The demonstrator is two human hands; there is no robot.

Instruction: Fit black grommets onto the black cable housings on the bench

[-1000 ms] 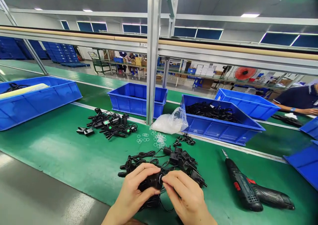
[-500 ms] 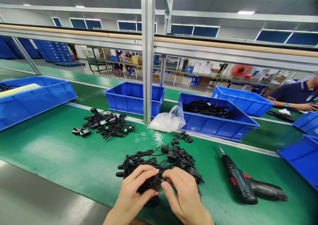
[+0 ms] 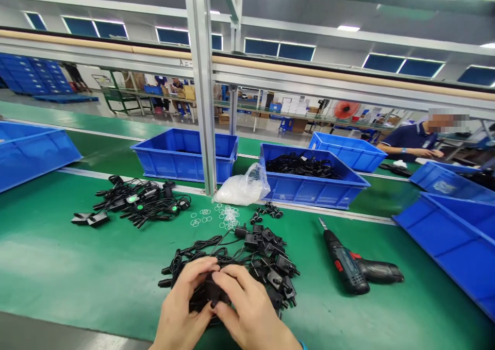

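Note:
In the head view a small black pump (image 3: pixel 211 291), a boxy housing with a short spout, sits between my two hands near the front of the green table. My left hand (image 3: pixel 184 301) is closed around its left side. From the right, the fingers of my right hand (image 3: pixel 247 303) are pressed against it; they cover much of the housing. Black cables with plugs (image 3: pixel 201 247) lie just behind my hands. Several similar pumps (image 3: pixel 274 272) are heaped to the right. Beyond them lie thin white rings (image 3: pixel 230 217) and small black round parts (image 3: pixel 266 213).
A cordless screwdriver (image 3: pixel 348 267) lies on the right. Cabled black units (image 3: pixel 143 200) form a pile at left. A plastic bag (image 3: pixel 243 187) rests against a metal post (image 3: pixel 204 107). Blue bins (image 3: pixel 317 187) line the back; a co-worker (image 3: pixel 410 138) sits beyond at right.
The view has turned to the right, shifting the scene leftward. My right hand has closed in further over the pump, which stays held between both hands.

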